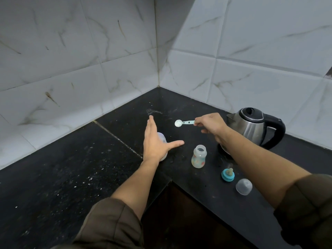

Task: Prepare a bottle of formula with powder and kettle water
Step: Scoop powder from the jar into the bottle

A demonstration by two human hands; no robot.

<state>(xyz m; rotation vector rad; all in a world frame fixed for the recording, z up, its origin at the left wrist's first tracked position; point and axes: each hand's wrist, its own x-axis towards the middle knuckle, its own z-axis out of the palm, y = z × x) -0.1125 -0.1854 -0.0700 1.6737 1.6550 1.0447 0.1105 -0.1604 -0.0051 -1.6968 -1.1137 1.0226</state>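
Observation:
My right hand [209, 125] pinches the handle of a pale green scoop [185, 122] whose bowl is heaped with white powder, held in the air above the counter. My left hand [156, 142] hovers open with fingers spread, over a pale container [162, 141] that it mostly hides. The clear baby bottle [198, 156] stands upright and uncapped near the counter's inner corner, below and to the right of the scoop. A steel kettle [255, 127] with a black handle stands at the right, behind my right forearm.
A blue collar with its teat [227, 174] and a clear dome cap [244, 186] lie on the black counter [71, 168] to the right of the bottle. White marble-look tiled walls [89, 60] meet in a corner behind. White specks dot the counter.

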